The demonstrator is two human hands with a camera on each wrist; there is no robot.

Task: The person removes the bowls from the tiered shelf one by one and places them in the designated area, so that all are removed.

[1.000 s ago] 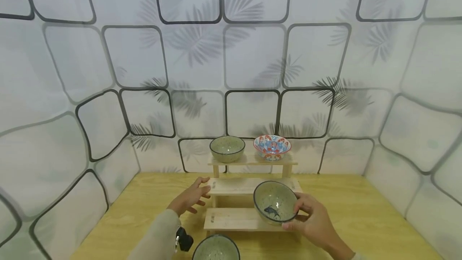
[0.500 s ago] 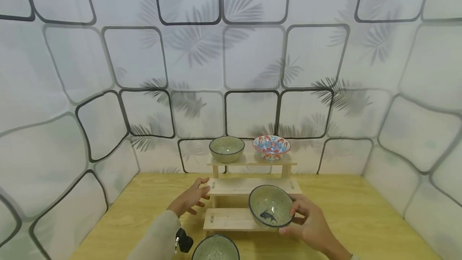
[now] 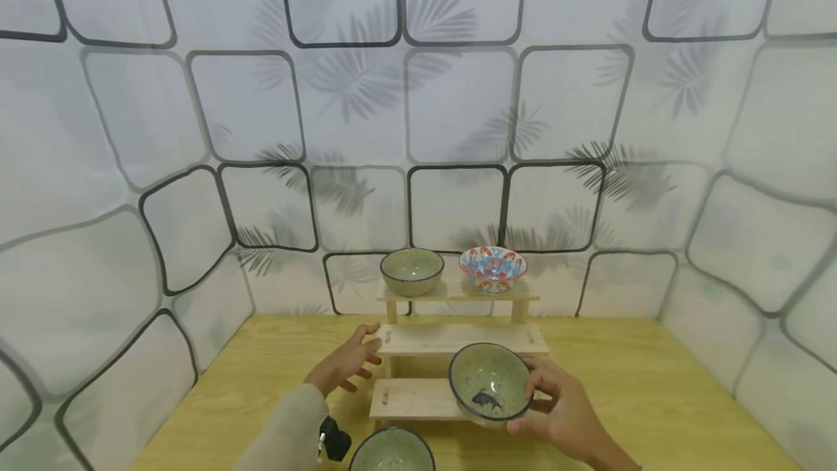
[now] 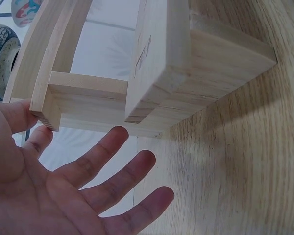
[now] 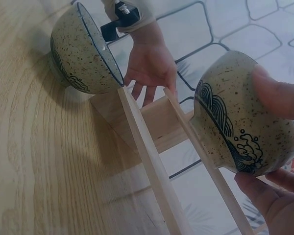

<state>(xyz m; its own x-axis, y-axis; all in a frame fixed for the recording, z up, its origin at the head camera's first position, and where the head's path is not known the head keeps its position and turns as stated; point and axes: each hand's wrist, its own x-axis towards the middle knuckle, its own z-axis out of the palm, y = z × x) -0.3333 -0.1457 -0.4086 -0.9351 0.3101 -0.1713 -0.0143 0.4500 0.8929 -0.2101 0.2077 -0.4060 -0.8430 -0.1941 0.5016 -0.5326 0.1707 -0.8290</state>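
Off the right part of the stepped wooden stand (image 3: 451,338), my right hand (image 3: 561,409) grips a speckled green bowl (image 3: 480,373) by its right side. The bowl has a dark rim and a blue fish inside, is tilted toward me, and overlaps the lowest shelf in the head view. Blue waves decorate its outside in the right wrist view. At the left end of the middle shelf (image 4: 44,105), my left hand (image 4: 83,186) pinches the board between thumb and index finger, its other fingers spread. A similar bowl (image 3: 392,453) stands on the table before the stand, partly cut off.
The top shelf carries another green bowl (image 3: 412,271) on the left and a red-and-blue patterned bowl (image 3: 493,267) on the right. The wood-grain table (image 3: 628,376) ends at patterned curtain walls (image 3: 458,107). A black device (image 3: 335,440) sits on my left wrist.
My right hand has carried the bowl slightly left and down, closer over the lowest shelf. The left hand stays at the middle shelf's end.
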